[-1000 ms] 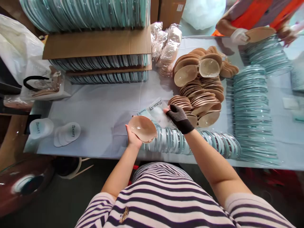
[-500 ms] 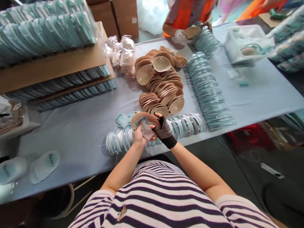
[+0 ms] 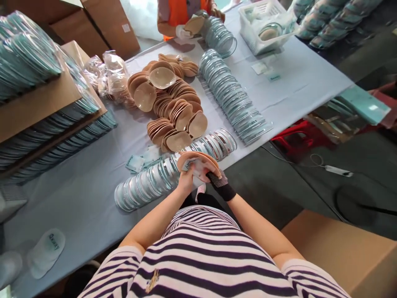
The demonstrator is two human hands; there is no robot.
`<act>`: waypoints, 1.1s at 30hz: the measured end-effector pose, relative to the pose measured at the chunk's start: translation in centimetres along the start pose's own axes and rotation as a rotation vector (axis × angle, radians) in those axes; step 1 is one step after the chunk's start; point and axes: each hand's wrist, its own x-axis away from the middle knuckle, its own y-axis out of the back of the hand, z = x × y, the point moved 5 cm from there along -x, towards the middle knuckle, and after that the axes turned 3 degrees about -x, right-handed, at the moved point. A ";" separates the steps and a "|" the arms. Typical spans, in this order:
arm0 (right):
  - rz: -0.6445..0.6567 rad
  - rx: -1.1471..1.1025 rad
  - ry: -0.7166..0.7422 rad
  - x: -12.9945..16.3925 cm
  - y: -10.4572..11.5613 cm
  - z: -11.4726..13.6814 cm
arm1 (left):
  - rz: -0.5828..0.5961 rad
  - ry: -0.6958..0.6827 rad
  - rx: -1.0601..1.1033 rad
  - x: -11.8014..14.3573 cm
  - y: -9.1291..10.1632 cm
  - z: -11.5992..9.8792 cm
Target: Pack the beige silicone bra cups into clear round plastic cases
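Note:
Just past the table's front edge, a beige stick-on bra cup (image 3: 203, 155) is held in front of my body. On its inner side lies a pale, partly see-through sheet (image 3: 200, 169) with printed letters. My left hand (image 3: 186, 179), bare, closes on the left edge of cup and sheet. In a black fingerless glove, my right hand (image 3: 219, 181) grips the right side, its fingers partly hidden behind the cup. Close beyond is a row of clear round plastic cases (image 3: 151, 182). Piled beige bra cups (image 3: 178, 140) lie farther back.
Printed packets (image 3: 136, 162) lie behind the cases. A second row of clear cases (image 3: 232, 97) runs along the right. Stacked trays (image 3: 40, 111) stand left. Across the table, a person in an orange vest (image 3: 178, 12) handles a cup near a white basket (image 3: 263, 29).
My view has turned right, so the table's things sit farther left. Both hands keep hold of the cup, now nearer my body and past the table edge, its rim tilted differently.

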 end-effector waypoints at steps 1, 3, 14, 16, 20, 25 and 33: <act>-0.089 0.037 -0.030 0.4 1.4 -0.6 | 0.075 -0.014 -0.063 -0.5 -0.9 -0.4; -0.302 0.134 -0.084 1.2 4.1 -1.6 | 0.228 -0.104 -0.256 -2.2 -2.4 -1.7; -0.582 0.562 0.041 2.7 2.5 -5.0 | 0.764 -0.863 -1.720 -9.4 -5.6 -1.6; -0.503 0.600 -0.025 3.3 1.2 -5.4 | 0.767 -0.914 -1.802 -9.5 -5.6 -1.2; -0.361 0.643 -0.152 4.7 -0.8 -5.4 | 0.781 -0.901 -1.810 -9.8 -5.6 -1.0; -0.299 0.632 -0.256 4.6 -1.3 -3.6 | 0.667 -0.784 -1.652 -10.2 -5.2 -1.4; 0.012 0.724 -0.428 -1.2 1.0 -0.9 | 0.776 -0.720 -1.571 -10.9 -5.1 -1.6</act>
